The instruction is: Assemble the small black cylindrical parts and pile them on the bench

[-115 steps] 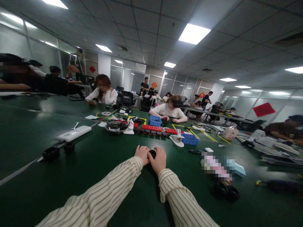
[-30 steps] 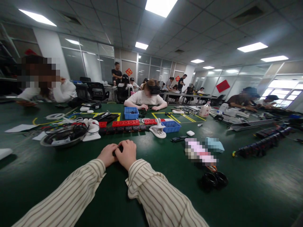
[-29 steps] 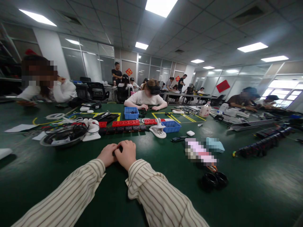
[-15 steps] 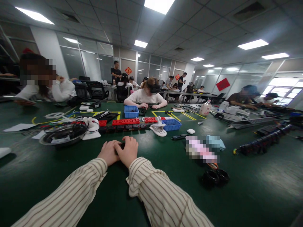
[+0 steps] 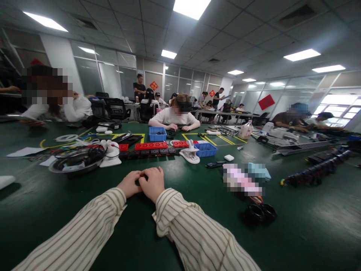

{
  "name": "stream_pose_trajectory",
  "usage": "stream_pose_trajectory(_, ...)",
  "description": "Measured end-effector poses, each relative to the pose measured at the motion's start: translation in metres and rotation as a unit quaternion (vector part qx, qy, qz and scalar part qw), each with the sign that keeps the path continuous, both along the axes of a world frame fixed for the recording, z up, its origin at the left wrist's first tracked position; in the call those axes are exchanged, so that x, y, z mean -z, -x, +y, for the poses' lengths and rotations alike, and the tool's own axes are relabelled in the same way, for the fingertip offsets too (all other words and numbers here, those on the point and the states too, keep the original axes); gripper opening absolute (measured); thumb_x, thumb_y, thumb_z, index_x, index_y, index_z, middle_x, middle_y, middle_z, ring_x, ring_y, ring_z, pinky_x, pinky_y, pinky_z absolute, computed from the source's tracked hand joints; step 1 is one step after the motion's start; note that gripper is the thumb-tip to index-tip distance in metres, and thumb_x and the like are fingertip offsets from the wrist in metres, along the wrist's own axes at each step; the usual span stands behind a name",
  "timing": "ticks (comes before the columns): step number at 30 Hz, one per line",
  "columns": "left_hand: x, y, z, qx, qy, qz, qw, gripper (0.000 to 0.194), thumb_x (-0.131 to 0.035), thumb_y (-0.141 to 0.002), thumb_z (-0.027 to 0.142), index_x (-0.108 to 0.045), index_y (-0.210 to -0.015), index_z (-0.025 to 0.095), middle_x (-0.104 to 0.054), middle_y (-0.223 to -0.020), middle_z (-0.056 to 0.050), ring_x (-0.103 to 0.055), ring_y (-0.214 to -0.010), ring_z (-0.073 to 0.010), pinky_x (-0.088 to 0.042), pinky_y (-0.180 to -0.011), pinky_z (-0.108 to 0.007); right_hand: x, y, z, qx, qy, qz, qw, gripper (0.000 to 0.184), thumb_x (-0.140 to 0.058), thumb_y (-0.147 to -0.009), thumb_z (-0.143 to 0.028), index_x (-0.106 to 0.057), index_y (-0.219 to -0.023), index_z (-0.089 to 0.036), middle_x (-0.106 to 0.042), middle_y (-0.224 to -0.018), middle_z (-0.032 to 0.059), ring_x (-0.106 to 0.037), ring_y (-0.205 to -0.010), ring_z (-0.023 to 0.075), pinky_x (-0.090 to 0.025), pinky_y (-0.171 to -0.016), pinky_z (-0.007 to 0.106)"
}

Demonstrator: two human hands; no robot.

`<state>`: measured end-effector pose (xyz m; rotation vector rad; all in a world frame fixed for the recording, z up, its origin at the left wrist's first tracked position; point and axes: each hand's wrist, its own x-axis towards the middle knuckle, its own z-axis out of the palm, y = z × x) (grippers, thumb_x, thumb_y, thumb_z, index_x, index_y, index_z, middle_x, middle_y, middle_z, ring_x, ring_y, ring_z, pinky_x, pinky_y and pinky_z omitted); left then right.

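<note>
My left hand [image 5: 129,183] and my right hand [image 5: 152,182] rest together on the green table [image 5: 180,233], both in striped sleeves. Between them they enclose a small black round object [image 5: 138,180], of which only a sliver shows between the fingers. Both hands are closed around it and touch each other.
Ahead lie a metal bowl of cables [image 5: 75,161], a white device [image 5: 111,154], red and black power strips [image 5: 150,148], a white clip [image 5: 190,154] and blue bins [image 5: 205,149]. Black rings [image 5: 259,213] sit to the right. Other people work across the table.
Since the oldest frame the view has swung to the right. My hands stay clasped on the black object, and have barely shifted over the last second.
</note>
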<state>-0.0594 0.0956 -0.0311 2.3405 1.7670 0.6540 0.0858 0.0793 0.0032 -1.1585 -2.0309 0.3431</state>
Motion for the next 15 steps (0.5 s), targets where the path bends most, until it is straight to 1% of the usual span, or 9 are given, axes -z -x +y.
stream_pose_trajectory(2, 0.001, 0.001, 0.001, 0.009, 0.001, -0.001, 1.0, 0.031, -0.064, -0.06, 0.031, -0.066, -0.088, 0.018, -0.062, -0.111, -0.009, -0.053, -0.108, -0.0249, -0.04, -0.097, -0.032, 0.001, 0.0, 0.0, -0.011, -0.004, 0.005, 1.0, 0.013, -0.051, -0.08, -0.02, -0.063, -0.083, -0.023, -0.066, -0.09, -0.0017, -0.055, -0.095, 0.0161, -0.018, -0.105, 0.042)
stream_pose_trajectory(4, 0.001, 0.0, 0.0, 0.008, -0.003, 0.001, 1.0, 0.036, -0.065, -0.059, 0.03, -0.065, -0.093, 0.018, -0.06, -0.114, -0.009, -0.052, -0.11, -0.0253, -0.039, -0.098, -0.032, 0.002, 0.0, 0.0, -0.008, -0.008, 0.012, 1.0, 0.016, -0.05, -0.081, -0.021, -0.062, -0.093, -0.023, -0.065, -0.096, 0.0005, -0.053, -0.099, 0.0174, -0.019, -0.104, 0.042)
stream_pose_trajectory(7, -0.003, -0.006, -0.004, -0.008, -0.012, 0.008, 1.0, 0.051, -0.066, -0.058, 0.029, -0.059, -0.107, 0.018, -0.059, -0.115, -0.01, -0.053, -0.108, -0.0266, -0.039, -0.097, -0.034, 0.003, 0.001, 0.0, 0.022, -0.015, 0.018, 0.999, 0.024, -0.053, -0.082, -0.029, -0.057, -0.103, -0.018, -0.062, -0.103, 0.0062, -0.051, -0.102, 0.0207, -0.028, -0.099, 0.04)
stream_pose_trajectory(9, -0.007, -0.011, -0.008, -0.025, -0.016, 0.017, 0.999, 0.056, -0.067, -0.058, 0.029, -0.056, -0.112, 0.018, -0.058, -0.116, -0.01, -0.054, -0.108, -0.0275, -0.039, -0.097, -0.035, 0.003, 0.002, -0.001, 0.056, -0.01, 0.008, 0.998, 0.029, -0.056, -0.08, -0.036, -0.056, -0.101, -0.016, -0.059, -0.1, 0.0083, -0.051, -0.098, 0.023, -0.035, -0.091, 0.039)
stream_pose_trajectory(10, -0.008, -0.013, -0.009, -0.035, -0.017, 0.022, 0.999, 0.055, -0.066, -0.059, 0.029, -0.056, -0.112, 0.019, -0.058, -0.116, -0.011, -0.053, -0.109, -0.0284, -0.038, -0.097, -0.037, 0.002, 0.002, -0.001, 0.074, -0.008, -0.002, 0.997, 0.031, -0.057, -0.078, -0.039, -0.056, -0.099, -0.016, -0.058, -0.098, 0.0087, -0.051, -0.096, 0.024, -0.037, -0.087, 0.038)
stream_pose_trajectory(12, -0.01, -0.017, -0.012, -0.058, -0.018, 0.034, 0.998, 0.048, -0.062, -0.063, 0.027, -0.058, -0.109, 0.017, -0.059, -0.114, -0.013, -0.053, -0.108, -0.0306, -0.037, -0.097, -0.042, 0.002, 0.002, -0.002, 0.1, -0.012, -0.028, 0.995, 0.03, -0.057, -0.078, -0.042, -0.055, -0.094, -0.016, -0.056, -0.095, 0.0095, -0.051, -0.092, 0.0258, -0.038, -0.082, 0.039)
stream_pose_trajectory(15, -0.01, -0.021, -0.013, -0.081, -0.015, 0.048, 0.995, 0.036, -0.054, -0.069, 0.023, -0.061, -0.103, 0.013, -0.061, -0.106, -0.016, -0.055, -0.104, -0.0332, -0.038, -0.094, -0.045, 0.001, 0.003, -0.004, 0.12, -0.031, -0.058, 0.991, 0.025, -0.055, -0.079, -0.039, -0.055, -0.089, -0.016, -0.055, -0.093, 0.0106, -0.05, -0.091, 0.0271, -0.038, -0.079, 0.04)
